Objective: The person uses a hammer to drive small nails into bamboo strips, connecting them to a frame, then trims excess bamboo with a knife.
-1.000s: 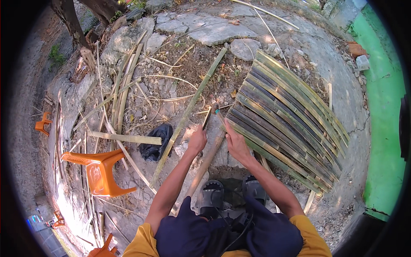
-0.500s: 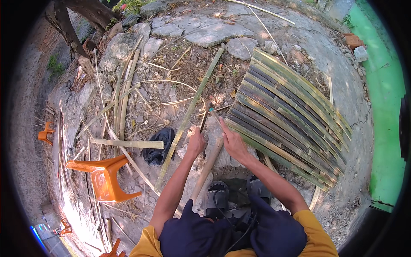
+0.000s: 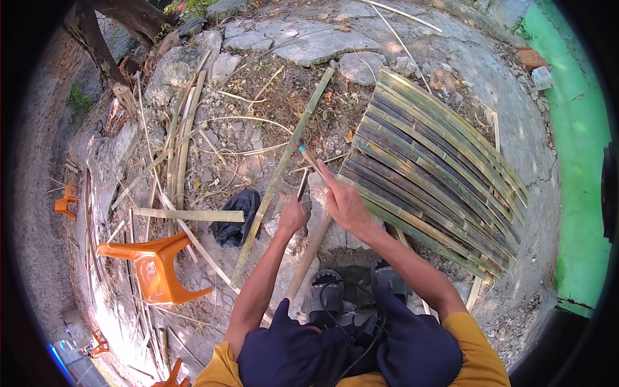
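A: What's hard to make out?

B: The dark, narrow tool (image 3: 303, 184) in the left hand (image 3: 293, 217). Fingers cover its near end, so I can't tell its kind.

A: And the right hand (image 3: 348, 205)?

B: Clenched too, around a wooden-handled tool (image 3: 310, 158) with a teal band. Its dark far tip is blurred. Both tools are near each other, in the middle of the scene.

A: Anything cut off?

B: An orange chair (image 3: 171, 378) at the near left edge. A round wooden pole (image 3: 309, 258) between the forearms has its near end hidden by dark blue clothing.

A: The ground?

B: Bare dirt and rubble, with cracked stone slabs (image 3: 322, 46) far off. A smooth green surface (image 3: 574, 161) curves along the right.

A: Materials?

B: Jointed bamboo slats (image 3: 425, 169), green to brown, lie side by side on the right. Left of the hands are one long bamboo strip (image 3: 286, 161) and a crumpled black plastic bag (image 3: 235, 222).
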{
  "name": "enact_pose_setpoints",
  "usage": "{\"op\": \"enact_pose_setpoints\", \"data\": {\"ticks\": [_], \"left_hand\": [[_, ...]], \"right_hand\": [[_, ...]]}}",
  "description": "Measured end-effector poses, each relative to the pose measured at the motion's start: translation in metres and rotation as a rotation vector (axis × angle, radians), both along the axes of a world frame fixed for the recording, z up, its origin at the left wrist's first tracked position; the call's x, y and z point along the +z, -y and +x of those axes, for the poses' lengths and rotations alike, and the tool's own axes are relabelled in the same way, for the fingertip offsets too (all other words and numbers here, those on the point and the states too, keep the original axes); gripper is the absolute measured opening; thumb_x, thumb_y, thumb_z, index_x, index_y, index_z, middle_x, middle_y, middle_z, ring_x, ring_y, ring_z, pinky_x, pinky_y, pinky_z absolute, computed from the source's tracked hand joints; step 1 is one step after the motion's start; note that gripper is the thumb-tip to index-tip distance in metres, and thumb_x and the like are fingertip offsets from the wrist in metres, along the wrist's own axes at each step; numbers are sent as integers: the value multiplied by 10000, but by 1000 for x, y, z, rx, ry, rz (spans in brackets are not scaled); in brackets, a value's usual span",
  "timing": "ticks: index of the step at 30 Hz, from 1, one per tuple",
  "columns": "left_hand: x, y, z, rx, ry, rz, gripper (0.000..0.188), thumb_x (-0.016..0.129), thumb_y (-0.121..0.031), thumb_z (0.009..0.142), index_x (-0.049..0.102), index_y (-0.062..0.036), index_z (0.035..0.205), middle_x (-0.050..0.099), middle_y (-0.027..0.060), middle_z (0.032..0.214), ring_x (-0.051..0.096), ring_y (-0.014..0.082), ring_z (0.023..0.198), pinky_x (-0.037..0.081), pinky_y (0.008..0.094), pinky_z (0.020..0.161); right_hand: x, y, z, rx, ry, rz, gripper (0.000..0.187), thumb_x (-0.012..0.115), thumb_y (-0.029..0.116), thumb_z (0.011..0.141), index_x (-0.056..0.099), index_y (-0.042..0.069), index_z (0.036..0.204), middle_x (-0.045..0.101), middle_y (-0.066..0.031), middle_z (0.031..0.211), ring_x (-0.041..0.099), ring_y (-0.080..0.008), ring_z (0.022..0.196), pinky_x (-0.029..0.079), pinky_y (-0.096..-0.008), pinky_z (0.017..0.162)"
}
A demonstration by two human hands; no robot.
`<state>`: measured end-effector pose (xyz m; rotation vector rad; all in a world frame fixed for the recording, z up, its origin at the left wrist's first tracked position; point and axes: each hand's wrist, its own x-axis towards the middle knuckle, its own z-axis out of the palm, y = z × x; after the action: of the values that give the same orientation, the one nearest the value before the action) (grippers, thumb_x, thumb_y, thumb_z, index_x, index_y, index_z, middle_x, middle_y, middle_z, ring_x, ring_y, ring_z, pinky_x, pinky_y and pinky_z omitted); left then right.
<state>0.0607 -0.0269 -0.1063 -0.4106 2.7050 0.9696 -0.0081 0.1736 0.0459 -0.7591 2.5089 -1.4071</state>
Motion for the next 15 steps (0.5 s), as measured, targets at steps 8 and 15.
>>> {"op": "enact_pose_setpoints", "data": {"ticks": [8, 15], "left_hand": [[119, -15, -9, 253, 214, 836, 284, 466, -370, 1102, 467, -93, 1042, 446, 6, 655, 421, 134, 484, 336, 320, 416], [241, -19, 14, 0, 462, 1290, 273, 440, -385, 1122, 453, -134, 1015, 312, -67, 658, 235, 35, 495, 161, 219, 411]], "right_hand": [[-8, -69, 44, -158, 158, -46, 513, 549, 99, 1003, 440, 8, 1496, 659, -271, 888, 649, -455, 793, 492, -468, 733], [-41, -151, 116, -226, 161, 156, 394, 607, 119, 966, 559, 18, 1343, 696, -269, 1079, 660, -488, 979, 517, -520, 830]]}}
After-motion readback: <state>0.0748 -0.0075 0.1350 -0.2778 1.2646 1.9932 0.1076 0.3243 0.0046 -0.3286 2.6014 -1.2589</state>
